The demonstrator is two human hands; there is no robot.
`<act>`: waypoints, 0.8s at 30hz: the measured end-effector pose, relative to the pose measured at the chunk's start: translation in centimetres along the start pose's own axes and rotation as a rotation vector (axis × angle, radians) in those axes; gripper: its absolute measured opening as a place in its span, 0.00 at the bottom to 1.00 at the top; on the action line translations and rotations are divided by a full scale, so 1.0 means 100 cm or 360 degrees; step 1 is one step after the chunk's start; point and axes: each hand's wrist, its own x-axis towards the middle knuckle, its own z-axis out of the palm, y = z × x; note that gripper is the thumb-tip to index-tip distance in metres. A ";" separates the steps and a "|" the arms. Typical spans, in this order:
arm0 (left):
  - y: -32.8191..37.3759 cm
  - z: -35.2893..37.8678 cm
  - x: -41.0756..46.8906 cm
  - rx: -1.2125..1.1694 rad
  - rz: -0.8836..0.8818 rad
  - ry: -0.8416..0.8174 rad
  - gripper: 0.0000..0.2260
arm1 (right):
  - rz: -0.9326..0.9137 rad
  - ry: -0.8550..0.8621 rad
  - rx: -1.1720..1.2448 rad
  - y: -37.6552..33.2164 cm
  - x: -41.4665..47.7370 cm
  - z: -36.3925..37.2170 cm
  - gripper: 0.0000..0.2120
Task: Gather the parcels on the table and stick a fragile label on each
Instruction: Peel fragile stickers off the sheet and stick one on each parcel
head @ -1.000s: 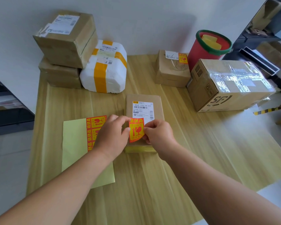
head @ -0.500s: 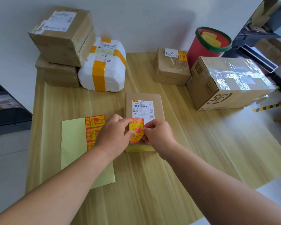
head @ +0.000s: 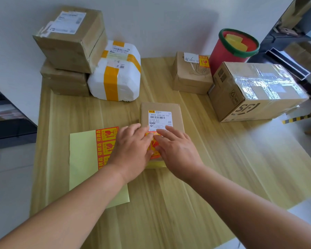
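A flat brown parcel (head: 161, 108) with a white shipping label lies in the middle of the wooden table (head: 187, 194). An orange fragile label (head: 153, 144) lies on its near half, mostly hidden by my hands. My left hand (head: 131, 151) and my right hand (head: 176, 150) lie flat side by side with straight fingers, pressing the label down. The yellow backing sheet (head: 84, 159) with several remaining fragile labels (head: 105, 141) lies left of the parcel, partly under my left hand.
Two stacked brown boxes (head: 70, 38) and a white foam parcel (head: 115, 78) with yellow tape stand at the back left. A small brown box (head: 190, 78) bearing a fragile label, a red bucket (head: 232, 49) and a taped carton (head: 255, 90) stand at the back right.
Both hands were pinching the orange label by its edges above the parcel. Now the label lies on the parcel and both hands have flattened onto it.
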 end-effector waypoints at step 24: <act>0.011 0.006 -0.015 0.0161 -0.0078 -0.0404 0.26 | -0.0052 -0.0223 -0.0100 0.006 -0.027 0.027 0.26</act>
